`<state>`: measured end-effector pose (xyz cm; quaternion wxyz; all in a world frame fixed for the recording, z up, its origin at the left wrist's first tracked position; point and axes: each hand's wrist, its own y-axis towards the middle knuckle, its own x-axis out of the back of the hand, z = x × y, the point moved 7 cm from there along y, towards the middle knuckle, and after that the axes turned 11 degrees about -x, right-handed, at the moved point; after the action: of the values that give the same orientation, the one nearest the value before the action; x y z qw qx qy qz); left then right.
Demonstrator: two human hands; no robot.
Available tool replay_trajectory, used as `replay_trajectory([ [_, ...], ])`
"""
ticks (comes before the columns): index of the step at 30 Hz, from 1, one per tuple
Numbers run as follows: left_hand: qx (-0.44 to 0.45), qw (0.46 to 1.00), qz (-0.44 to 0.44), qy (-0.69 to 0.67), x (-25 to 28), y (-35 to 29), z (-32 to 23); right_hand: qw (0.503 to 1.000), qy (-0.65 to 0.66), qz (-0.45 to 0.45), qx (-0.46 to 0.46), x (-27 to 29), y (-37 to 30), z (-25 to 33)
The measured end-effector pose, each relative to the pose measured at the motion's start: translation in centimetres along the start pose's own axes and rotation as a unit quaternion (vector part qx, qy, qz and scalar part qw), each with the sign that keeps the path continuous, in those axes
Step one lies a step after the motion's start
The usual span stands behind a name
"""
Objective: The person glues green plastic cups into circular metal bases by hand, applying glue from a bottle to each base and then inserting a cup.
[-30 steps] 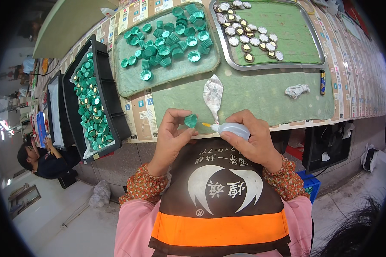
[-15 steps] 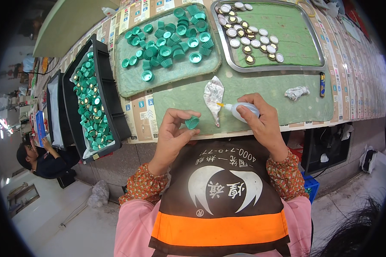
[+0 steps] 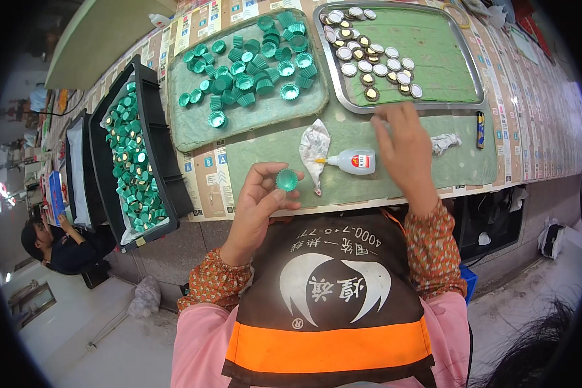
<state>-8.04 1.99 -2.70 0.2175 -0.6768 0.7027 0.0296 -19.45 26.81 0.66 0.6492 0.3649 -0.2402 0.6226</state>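
My left hand (image 3: 253, 205) pinches a small green fluted cup (image 3: 286, 180) by its side, its hollow mouth turned up into view. My right hand (image 3: 405, 150) is empty, fingers stretched forward just short of the near rim of a metal tray (image 3: 362, 108). On that tray's green lining lie several round caps (image 3: 393, 64), some showing white faces, others dark with a pale centre. A white squeeze bottle (image 3: 352, 161) with a yellow nozzle lies on its side between my hands, its tip resting on a crumpled stained cloth (image 3: 314, 146).
A cloth-lined tray (image 3: 184, 132) at the far left holds many loose green cups. Left of it, a black crate (image 3: 168, 155) contains green pieces with pale centres. A second rag (image 3: 445, 143) and a dark blue-and-yellow stick-like object (image 3: 480, 129) lie at right. Another person (image 3: 61, 242) is at far left.
My right hand has put the squeeze bottle down and moved forward toward the metal tray. In my left hand, the green cup has tilted so its opening shows more.
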Motion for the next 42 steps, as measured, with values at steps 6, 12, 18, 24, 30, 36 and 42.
replay_trajectory([
  [6, -0.013, 0.999, 0.033, 0.011, -1.4, 0.4, -0.2, 0.992, -0.121, -0.030, -0.007, -1.4, 5.3, -1.3],
  [12, -0.009, 0.999, 0.035, 0.025, -1.3, 0.4, 0.2, 0.993, -0.090, 0.042, -0.061, -1.8, 6.7, -1.8],
  [18, -0.001, 0.999, 0.022, 0.025, -0.7, 0.2, 0.2, 0.965, 0.186, 0.092, -0.160, 0.7, 2.7, -2.9],
  [24, 0.010, 0.999, 0.030, 0.020, -1.2, 0.9, 0.6, 0.910, 0.264, 0.077, -0.310, 0.0, -4.0, -7.3],
  [30, 0.026, 0.998, 0.046, 0.015, -1.7, 1.1, 0.6, 0.980, 0.002, 0.054, -0.192, 2.3, -4.7, -4.8],
  [36, 0.048, 0.998, 0.038, -0.029, -1.7, 0.8, 1.3, 0.993, -0.003, 0.116, -0.003, 2.7, -3.3, -2.2],
  [42, 0.053, 0.998, 0.030, -0.031, -1.6, 0.5, 1.2, 0.989, -0.023, 0.147, 0.018, 2.2, -2.6, -2.4],
])
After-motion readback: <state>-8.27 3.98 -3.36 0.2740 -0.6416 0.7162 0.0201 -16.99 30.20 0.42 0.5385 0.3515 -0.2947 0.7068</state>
